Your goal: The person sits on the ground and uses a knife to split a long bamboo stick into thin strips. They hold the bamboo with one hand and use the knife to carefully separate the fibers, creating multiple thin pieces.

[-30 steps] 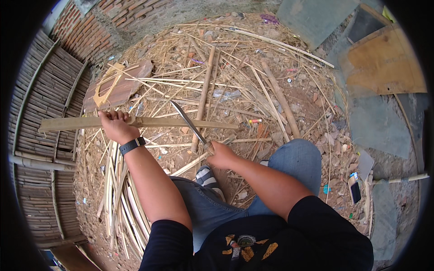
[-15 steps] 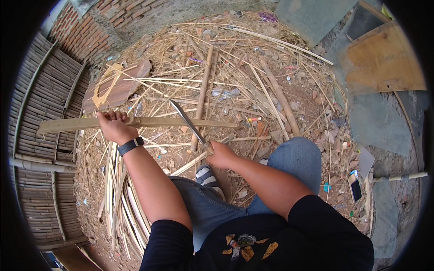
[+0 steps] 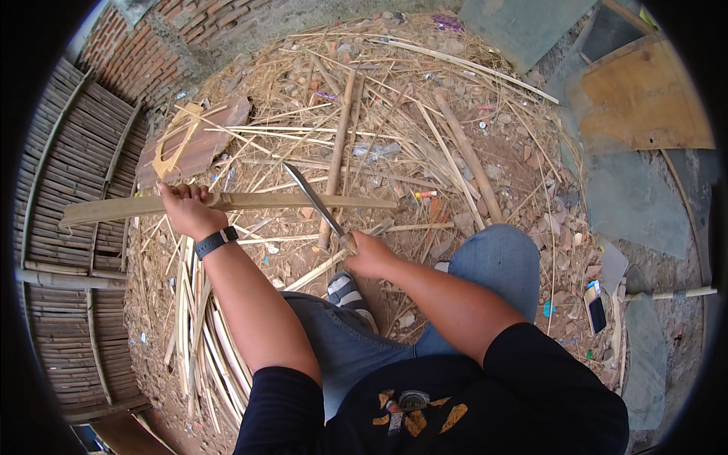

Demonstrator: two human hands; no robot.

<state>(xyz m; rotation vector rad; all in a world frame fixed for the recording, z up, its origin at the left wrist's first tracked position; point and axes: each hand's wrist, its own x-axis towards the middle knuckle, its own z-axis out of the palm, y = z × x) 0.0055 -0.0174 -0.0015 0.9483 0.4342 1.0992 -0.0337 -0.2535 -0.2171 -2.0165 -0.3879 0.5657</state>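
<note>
My left hand (image 3: 191, 211) is closed around a long split length of bamboo (image 3: 296, 201), held roughly level across the view. A dark band circles that wrist. My right hand (image 3: 368, 255) grips the wooden handle of a machete (image 3: 309, 191). Its blade slants up and to the left and crosses the bamboo at about the middle of the strip's right half. Whether the edge touches the bamboo or only passes in front of it, I cannot tell.
Pale bamboo strips (image 3: 220, 345) lie bundled by my left leg. Two round poles (image 3: 339, 155) and scattered splints cover the littered ground ahead. A bamboo slat wall (image 3: 64, 227) stands left, a brick wall (image 3: 133, 57) behind. Grey sheets (image 3: 641, 201) and a phone (image 3: 596, 307) lie right.
The bamboo strip has tilted very slightly, its right part a little higher. Both hands keep their grip and have barely moved; the view has shifted a little.
</note>
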